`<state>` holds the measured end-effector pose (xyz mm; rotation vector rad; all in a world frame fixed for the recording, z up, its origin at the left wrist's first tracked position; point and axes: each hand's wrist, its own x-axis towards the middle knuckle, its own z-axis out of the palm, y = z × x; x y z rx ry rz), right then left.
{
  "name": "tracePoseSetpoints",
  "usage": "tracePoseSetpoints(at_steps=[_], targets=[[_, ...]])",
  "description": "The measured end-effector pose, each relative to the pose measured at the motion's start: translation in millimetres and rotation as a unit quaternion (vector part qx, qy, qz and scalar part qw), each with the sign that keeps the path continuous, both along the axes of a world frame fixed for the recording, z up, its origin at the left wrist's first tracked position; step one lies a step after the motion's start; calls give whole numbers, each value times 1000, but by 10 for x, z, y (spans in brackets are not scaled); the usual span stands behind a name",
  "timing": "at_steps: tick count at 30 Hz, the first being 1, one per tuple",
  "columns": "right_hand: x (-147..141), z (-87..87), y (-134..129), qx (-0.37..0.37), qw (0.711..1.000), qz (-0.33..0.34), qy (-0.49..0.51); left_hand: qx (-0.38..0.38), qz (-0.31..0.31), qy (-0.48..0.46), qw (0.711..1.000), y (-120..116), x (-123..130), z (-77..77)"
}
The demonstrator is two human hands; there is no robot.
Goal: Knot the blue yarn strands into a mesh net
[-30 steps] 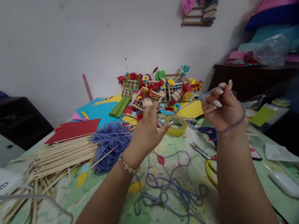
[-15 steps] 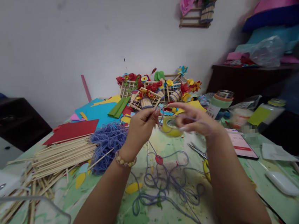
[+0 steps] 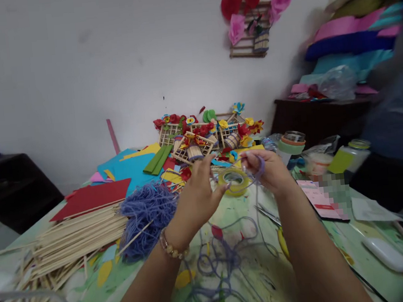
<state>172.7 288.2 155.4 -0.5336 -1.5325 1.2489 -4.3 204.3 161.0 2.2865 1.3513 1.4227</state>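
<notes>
My right hand (image 3: 268,172) pinches a strand of purple yarn (image 3: 258,169), which loops over its fingers and trails down to the table. My left hand (image 3: 199,186) is raised opposite, thumb and fingers spread apart; a thin part of the strand seems to run near its fingertips, though blur hides whether it touches. Behind and between the hands lies a roll of yellowish tape (image 3: 240,188). Loose loops of the same yarn (image 3: 230,262) spread over the table below. To the left of my left hand sits a big tangled heap of purple yarn (image 3: 147,218).
Bundled wooden sticks (image 3: 81,236) and red paper (image 3: 95,198) lie left. Stick lattices with paper flowers (image 3: 193,142) stand at the back. Scissors (image 3: 269,214), a phone (image 3: 322,201), a jar (image 3: 353,157) and a white mouse-like object (image 3: 386,254) are on the right.
My left hand has opened from a pinch and its thumb now points right. My right hand, fingers spread before, has closed on the yarn. The view has tilted up a little.
</notes>
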Motion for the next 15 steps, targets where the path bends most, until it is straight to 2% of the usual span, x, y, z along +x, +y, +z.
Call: tracePoseSetpoints(at_steps=[2, 5, 8, 9, 10, 11, 12, 14, 15], targets=[[130, 96, -3, -14, 995, -46, 83, -68, 49, 52, 995, 162, -50, -101], [330, 261, -99, 0, 968, -70, 239, -140, 51, 124, 981, 377, -110, -240], [510, 367, -265, 81, 897, -36, 433, -149, 83, 110, 979, 479, -175, -291], [551, 376, -313, 111, 872, -14, 476, -149, 87, 94, 980, 484, -197, -282], [573, 370, -348, 133, 861, 13, 490, -145, 84, 77, 983, 476, -217, -261], [570, 349, -364, 141, 871, 40, 469, -133, 75, 58, 987, 455, -231, -229], [539, 317, -362, 133, 900, 66, 409, -112, 63, 35, 991, 422, -235, -190], [380, 229, -312, 91, 970, 134, 182, -46, 26, -10, 999, 317, -201, -104], [257, 181, -277, 77, 982, 169, 45, -6, 6, -27, 1000, 248, -157, -65]])
